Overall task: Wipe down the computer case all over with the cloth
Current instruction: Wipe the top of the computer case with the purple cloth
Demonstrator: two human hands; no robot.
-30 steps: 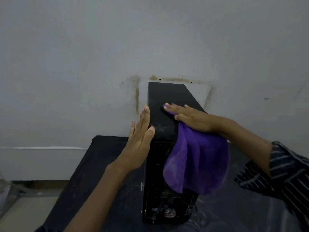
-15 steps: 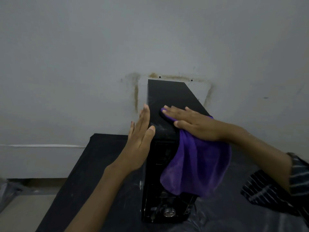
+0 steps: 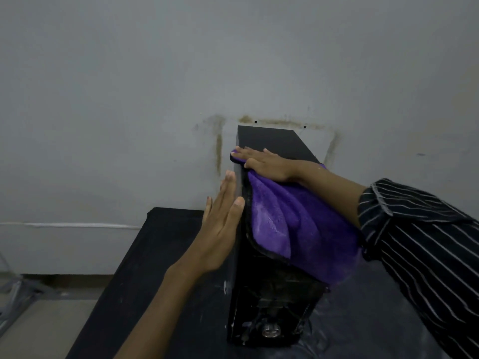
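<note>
A tall black computer case [image 3: 274,141] stands upright on a black table [image 3: 160,255], its back close to the wall. A purple cloth [image 3: 298,224] lies over the case's top and hangs down its front. My right hand [image 3: 264,164] lies flat on the cloth, fingers straight, pressing it onto the top near the left edge. My left hand [image 3: 223,218] is flat against the case's left side near the top, fingers straight up, thumb on the front corner. The cloth hides the upper part of the front panel.
A grey wall [image 3: 233,60] with brown stain marks rises right behind the case. The table's left edge drops to a pale floor [image 3: 39,327] at lower left. A white line [image 3: 64,225] runs along the wall low on the left.
My right hand has slid the cloth further back and to the left along the case's top. My left hand has stayed against the left side.
</note>
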